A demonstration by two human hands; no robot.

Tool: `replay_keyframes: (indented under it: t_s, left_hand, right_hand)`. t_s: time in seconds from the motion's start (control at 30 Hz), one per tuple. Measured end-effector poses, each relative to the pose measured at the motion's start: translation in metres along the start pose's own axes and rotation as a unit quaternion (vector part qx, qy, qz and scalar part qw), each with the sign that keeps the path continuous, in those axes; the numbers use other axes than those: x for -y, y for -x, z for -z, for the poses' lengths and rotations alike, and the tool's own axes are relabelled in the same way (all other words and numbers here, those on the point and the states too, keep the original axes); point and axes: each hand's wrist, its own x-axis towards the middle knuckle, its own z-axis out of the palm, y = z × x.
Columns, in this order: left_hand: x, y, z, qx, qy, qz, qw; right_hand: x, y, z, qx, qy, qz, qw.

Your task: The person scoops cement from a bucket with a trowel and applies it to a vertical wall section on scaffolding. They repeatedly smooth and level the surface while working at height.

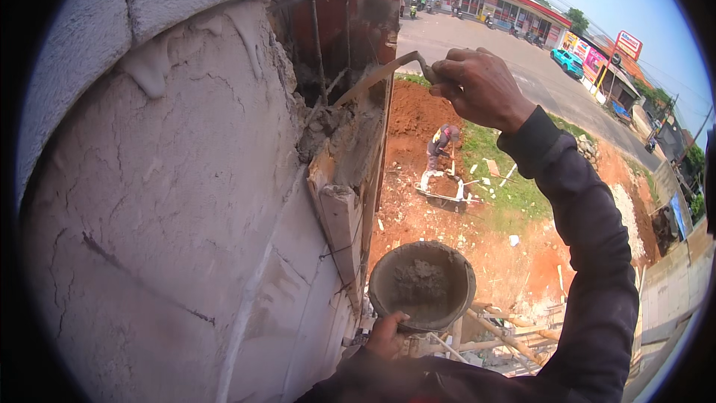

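Note:
In my right hand [481,88], raised at the upper middle, the fingers are closed round the handle of a trowel [377,78]. Its blade reaches left to the wall corner, where wet grey mortar [321,134] lies at a gap with thin steel bars [318,45] standing in it. Low in the middle, my left hand [385,336] grips the rim of a round dark bucket [422,283], thumb over the edge. Grey mortar sits inside the bucket. Wooden formwork boards [339,227] run down the corner between the wall and the open drop.
A cracked grey wall [171,179] fills the left side. Far below, a person [441,145] works on reddish soil beside a wheelbarrow [440,192]. Bamboo poles [507,336] cross beneath my right arm. Beyond lie a road, a red-roofed shop [485,0] and a turquoise car [567,63].

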Motion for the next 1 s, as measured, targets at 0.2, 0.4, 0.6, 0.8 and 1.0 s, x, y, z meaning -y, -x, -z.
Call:
replay_keyframes:
  t_s: [0.2,0.4,0.6,0.8,1.0]
  left_hand:
    - [0.032,-0.017,-0.016,-0.045,0.437,0.296,0.848]
    - [0.034,-0.014,-0.015,-0.038,0.349,0.308,0.884]
    - [0.088,-0.008,-0.019,-0.057,0.394,0.376,0.837]
    - [0.124,0.007,-0.026,-0.095,0.378,0.325,0.862]
    - [0.114,0.001,-0.027,-0.096,0.390,0.323,0.857]
  right_hand:
    - [0.009,-0.021,0.001,0.044,0.014,0.029,0.998]
    - [0.020,-0.036,0.014,0.051,0.123,0.065,0.989]
    - [0.063,-0.055,0.021,0.005,0.202,0.075,0.976]
    - [0.074,-0.033,0.053,-0.012,0.130,0.020,0.991]
    - [0.068,-0.005,0.016,-0.003,-0.062,-0.042,0.997]
